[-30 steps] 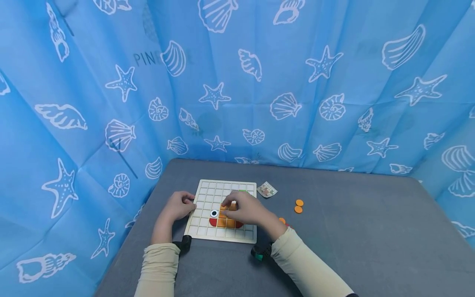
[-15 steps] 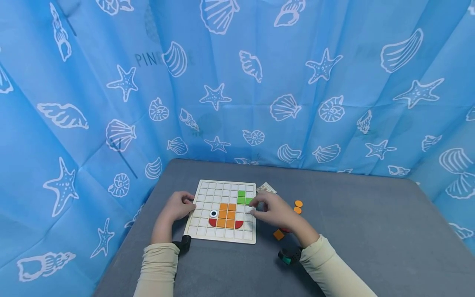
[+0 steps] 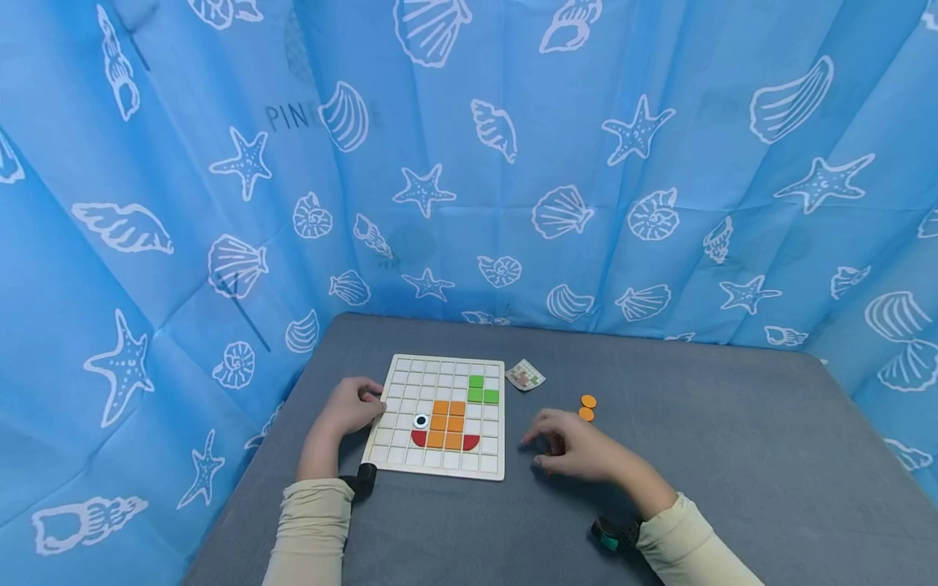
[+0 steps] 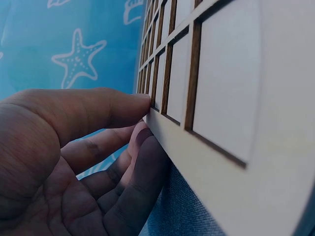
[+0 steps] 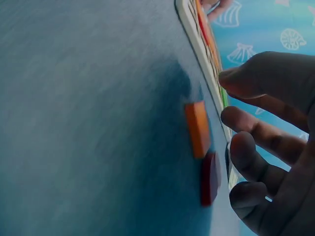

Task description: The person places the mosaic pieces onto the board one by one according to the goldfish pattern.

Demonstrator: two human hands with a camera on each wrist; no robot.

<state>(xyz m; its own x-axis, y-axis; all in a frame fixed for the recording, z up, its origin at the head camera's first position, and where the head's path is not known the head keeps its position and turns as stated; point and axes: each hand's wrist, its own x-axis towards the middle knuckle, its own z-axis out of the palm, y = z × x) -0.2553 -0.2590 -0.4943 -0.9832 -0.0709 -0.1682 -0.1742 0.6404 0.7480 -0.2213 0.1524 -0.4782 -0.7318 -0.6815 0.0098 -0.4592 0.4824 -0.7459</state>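
Observation:
At the left edge of a pale grid board (image 3: 447, 368), my left hand (image 3: 353, 404) grips the rim, thumb (image 4: 123, 105) on top and curled fingers below. On the board lie a block of orange square tiles (image 3: 448, 424), a red rounded tile (image 3: 419, 438) at each lower side, a white eye tile (image 3: 421, 421) and several green square tiles (image 3: 476, 395). To the right of the board hovers my right hand (image 3: 575, 446), fingers loosely bent and holding nothing. In the right wrist view, a loose orange tile (image 5: 198, 129) and a red piece (image 5: 210, 179) lie close to its fingertips.
Two orange discs (image 3: 589, 401) lie on the grey table (image 3: 696, 456) beyond the right hand. A small pattern card (image 3: 525, 375) sits beside the board's upper right corner. A blue shell-print curtain (image 3: 469, 163) hangs behind the table.
My right hand has moved from over the orange tiles, rightward off the board, to above the loose pieces, uncovering the orange and green tiles. The left hand keeps its place on the rim.

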